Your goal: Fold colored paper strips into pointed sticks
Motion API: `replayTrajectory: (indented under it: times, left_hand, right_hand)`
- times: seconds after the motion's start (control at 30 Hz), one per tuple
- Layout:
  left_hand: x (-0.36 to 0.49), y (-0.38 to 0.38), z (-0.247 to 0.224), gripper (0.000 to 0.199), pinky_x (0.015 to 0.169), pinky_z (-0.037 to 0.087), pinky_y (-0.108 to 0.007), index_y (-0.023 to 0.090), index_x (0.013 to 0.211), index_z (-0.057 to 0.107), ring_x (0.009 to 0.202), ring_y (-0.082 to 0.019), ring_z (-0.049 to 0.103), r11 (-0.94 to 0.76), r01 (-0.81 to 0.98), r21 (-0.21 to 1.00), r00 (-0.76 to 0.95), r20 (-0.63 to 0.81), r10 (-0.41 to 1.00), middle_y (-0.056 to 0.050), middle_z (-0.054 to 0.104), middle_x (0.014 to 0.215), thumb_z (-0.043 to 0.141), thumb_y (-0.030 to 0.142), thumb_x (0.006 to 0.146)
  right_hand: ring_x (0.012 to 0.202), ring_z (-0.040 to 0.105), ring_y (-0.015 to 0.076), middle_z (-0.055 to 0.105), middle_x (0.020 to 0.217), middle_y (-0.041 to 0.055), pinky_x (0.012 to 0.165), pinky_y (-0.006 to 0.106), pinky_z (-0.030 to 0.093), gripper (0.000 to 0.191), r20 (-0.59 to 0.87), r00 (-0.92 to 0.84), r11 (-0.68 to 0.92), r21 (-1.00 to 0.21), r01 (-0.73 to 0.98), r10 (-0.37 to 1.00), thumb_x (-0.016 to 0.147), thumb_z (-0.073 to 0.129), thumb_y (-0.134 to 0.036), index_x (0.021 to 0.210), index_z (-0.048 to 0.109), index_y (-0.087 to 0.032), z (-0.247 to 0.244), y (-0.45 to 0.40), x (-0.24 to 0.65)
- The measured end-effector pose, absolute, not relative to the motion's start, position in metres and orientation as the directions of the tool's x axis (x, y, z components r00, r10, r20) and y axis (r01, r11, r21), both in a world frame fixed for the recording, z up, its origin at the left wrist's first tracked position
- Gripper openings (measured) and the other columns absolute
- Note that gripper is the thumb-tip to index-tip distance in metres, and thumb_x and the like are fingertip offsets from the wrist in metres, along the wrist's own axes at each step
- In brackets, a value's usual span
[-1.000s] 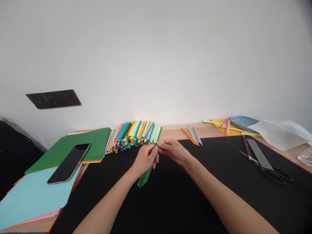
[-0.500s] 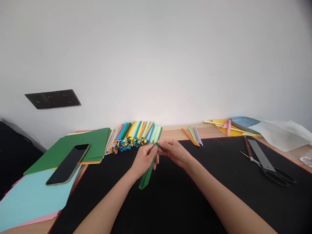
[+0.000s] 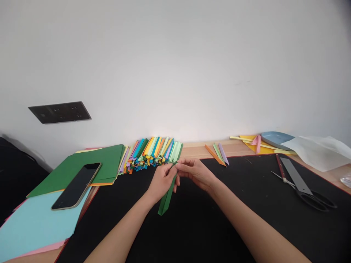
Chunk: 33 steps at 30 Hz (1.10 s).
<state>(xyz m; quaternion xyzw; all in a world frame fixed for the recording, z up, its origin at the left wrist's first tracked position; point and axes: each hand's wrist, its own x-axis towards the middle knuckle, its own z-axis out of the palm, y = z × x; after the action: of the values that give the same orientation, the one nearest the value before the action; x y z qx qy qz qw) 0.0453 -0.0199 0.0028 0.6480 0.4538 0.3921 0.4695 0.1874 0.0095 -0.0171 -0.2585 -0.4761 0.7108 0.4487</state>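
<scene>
A folded dark green paper strip (image 3: pixel 165 202) slants down over the black mat, its lower end free and showing a crease along its length. My left hand (image 3: pixel 162 181) is closed on the strip near its upper end. Thumb and fingers of my right hand (image 3: pixel 196 171) pinch the strip's upper tip, right against the left fingertips. The exact fold at the tip is mostly hidden by the fingers. Just behind my hands lies a large pile of folded colored strips (image 3: pixel 153 151).
Left: green sheets (image 3: pixel 108 157), a phone (image 3: pixel 76 186) and light blue sheets (image 3: pixel 41 223). Behind right: orange, green and purple strips (image 3: pixel 223 153), a blue tray (image 3: pixel 275 137) and white sheet (image 3: pixel 320 151). Scissors (image 3: pixel 315 199), a metal ruler (image 3: pixel 296 175) and a craft knife (image 3: pixel 281 166) lie right.
My right thumb and fingers have shifted slightly left over the strip's upper tip. The strip's lower end sits marginally lower and further right. The whole view has moved slightly.
</scene>
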Motion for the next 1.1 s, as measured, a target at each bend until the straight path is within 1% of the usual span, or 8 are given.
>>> replayTrajectory:
  times: [0.33,0.5,0.6,0.77,0.83,0.93,1.03,1.1]
  left_hand:
    - [0.0447,-0.0184,0.0006,0.034,0.035,0.032,-0.017,0.015,0.062,0.049,0.032,-0.007,0.048,-0.136,0.204,0.969,0.296,0.071,0.953,0.002,0.056,0.05,0.044,0.038,0.085]
    - [0.0442,-0.0177,0.0003,0.032,0.035,0.033,-0.017,0.015,0.066,0.051,0.032,-0.008,0.048,-0.118,0.185,0.976,0.3,0.058,0.952,0.002,0.056,0.05,0.045,0.039,0.085]
    - [0.0439,-0.0175,0.0003,0.034,0.036,0.033,-0.017,0.015,0.063,0.05,0.033,-0.007,0.048,-0.112,0.176,0.978,0.298,0.056,0.953,0.001,0.057,0.051,0.045,0.039,0.086]
    - [0.0435,-0.0174,0.0002,0.036,0.039,0.035,-0.018,0.013,0.058,0.052,0.035,-0.007,0.048,-0.084,0.134,0.987,0.314,0.038,0.949,-0.001,0.058,0.053,0.045,0.035,0.085]
    - [0.0436,-0.0176,0.001,0.036,0.04,0.037,-0.019,0.012,0.059,0.054,0.036,-0.007,0.048,-0.058,0.083,0.995,0.322,0.029,0.946,-0.002,0.06,0.055,0.047,0.036,0.084]
    - [0.0437,-0.0175,0.003,0.044,0.043,0.041,-0.021,0.011,0.061,0.058,0.039,-0.01,0.051,0.026,0.006,1.0,0.336,-0.026,0.941,-0.006,0.061,0.055,0.045,0.045,0.084]
    - [0.0434,-0.0165,0.0042,0.051,0.046,0.046,-0.025,0.009,0.07,0.062,0.044,-0.014,0.057,0.133,-0.079,0.988,0.359,-0.096,0.929,-0.011,0.067,0.064,0.042,0.054,0.083]
    - [0.043,-0.0158,0.0045,0.05,0.047,0.047,-0.026,0.008,0.076,0.063,0.048,-0.016,0.06,0.173,-0.127,0.977,0.38,-0.113,0.918,-0.014,0.069,0.074,0.044,0.054,0.082]
  right_hand:
    - [0.053,0.048,0.0066,0.047,0.055,-0.0048,0.06,0.024,0.044,0.037,0.049,-0.469,-0.162,-0.903,-0.398,0.882,0.069,0.071,-0.043,0.056,0.052,-0.013,-0.024,0.0151,0.1877]
    - [0.053,0.053,0.0086,0.05,0.057,-0.0035,0.061,0.026,0.044,0.04,0.049,-0.484,-0.166,-0.905,-0.392,0.874,0.073,0.064,-0.05,0.059,0.053,-0.013,-0.0245,0.015,0.1876]
    - [0.051,0.056,0.0098,0.05,0.055,-0.0043,0.061,0.027,0.044,0.038,0.101,-0.506,-0.132,-0.905,-0.404,0.857,0.074,0.066,-0.045,0.058,0.051,-0.014,-0.0229,0.0136,0.188]
    - [0.052,0.06,0.0117,0.062,0.061,-0.0008,0.063,0.029,0.045,0.027,0.094,-0.514,-0.131,-0.913,-0.385,0.853,0.07,0.072,-0.037,0.069,0.059,-0.013,-0.0224,0.0137,0.1899]
    - [0.051,0.059,0.0115,0.063,0.06,-0.0001,0.062,0.028,0.046,0.027,0.096,-0.516,-0.131,-0.914,-0.385,0.851,0.071,0.07,-0.037,0.07,0.06,-0.013,-0.0226,0.0142,0.1906]
    - [0.044,0.056,0.0105,0.06,0.054,-0.0013,0.056,0.027,0.047,0.027,0.119,-0.539,-0.13,-0.906,-0.402,0.834,0.073,0.068,-0.038,0.07,0.058,-0.013,-0.0219,0.0139,0.1903]
    - [0.04,0.057,0.0151,0.052,0.045,-0.0053,0.049,0.03,0.048,0.028,0.153,-0.598,-0.152,-0.891,-0.428,0.787,0.076,0.065,-0.041,0.073,0.055,-0.015,-0.0203,0.0124,0.1891]
    - [0.04,0.059,0.0182,0.047,0.041,-0.0071,0.046,0.031,0.048,0.028,0.163,-0.617,-0.164,-0.884,-0.438,0.77,0.077,0.063,-0.043,0.074,0.054,-0.016,-0.0196,0.0116,0.1885]
